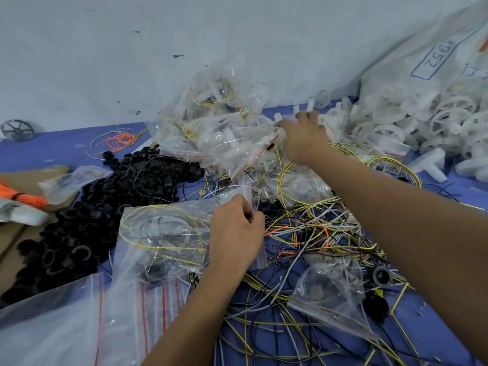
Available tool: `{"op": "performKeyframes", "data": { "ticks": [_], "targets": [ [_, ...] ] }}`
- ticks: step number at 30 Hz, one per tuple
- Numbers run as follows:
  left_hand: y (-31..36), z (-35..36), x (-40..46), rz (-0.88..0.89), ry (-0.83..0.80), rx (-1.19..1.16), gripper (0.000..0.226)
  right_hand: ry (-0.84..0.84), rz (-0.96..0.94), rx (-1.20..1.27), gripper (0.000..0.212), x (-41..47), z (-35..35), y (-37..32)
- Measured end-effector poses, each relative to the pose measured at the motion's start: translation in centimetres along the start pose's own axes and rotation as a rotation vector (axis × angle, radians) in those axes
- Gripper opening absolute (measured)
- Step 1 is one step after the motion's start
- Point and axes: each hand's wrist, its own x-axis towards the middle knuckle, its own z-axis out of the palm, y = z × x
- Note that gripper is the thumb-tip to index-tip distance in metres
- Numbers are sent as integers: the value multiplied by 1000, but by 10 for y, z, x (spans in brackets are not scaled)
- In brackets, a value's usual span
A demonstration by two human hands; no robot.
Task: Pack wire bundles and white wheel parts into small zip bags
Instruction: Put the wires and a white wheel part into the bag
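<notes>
Pinching a wired zip bag (163, 233) at its mouth, left hand (235, 233) waits; right hand (303, 138) curls over white wheels (390, 122). Best: hold the mouth wide.

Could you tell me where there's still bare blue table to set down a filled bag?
Bare blue table shows far left, between the orange wires and the black rings. The middle is crowded with loose wires and filled bags.

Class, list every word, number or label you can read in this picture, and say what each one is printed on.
"1952": in a blue outlined box, seen upside down, on the big white sack at upper right.
Further blue marks beside that box, at the picture's right edge: cut off, unreadable.
Zip bags: no print visible.
</notes>
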Motion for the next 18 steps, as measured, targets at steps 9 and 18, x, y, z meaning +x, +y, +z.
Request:
{"op": "performKeyframes", "data": {
  "ticks": [9, 18],
  "targets": [
    [-5, 2, 1, 3, 18, -34, 23, 40, 6, 33, 44, 11, 6, -1],
    [-7, -8, 10, -242, 27, -326, 19, 550, 203, 767, 26, -66, -12, -11]
  ]
}}
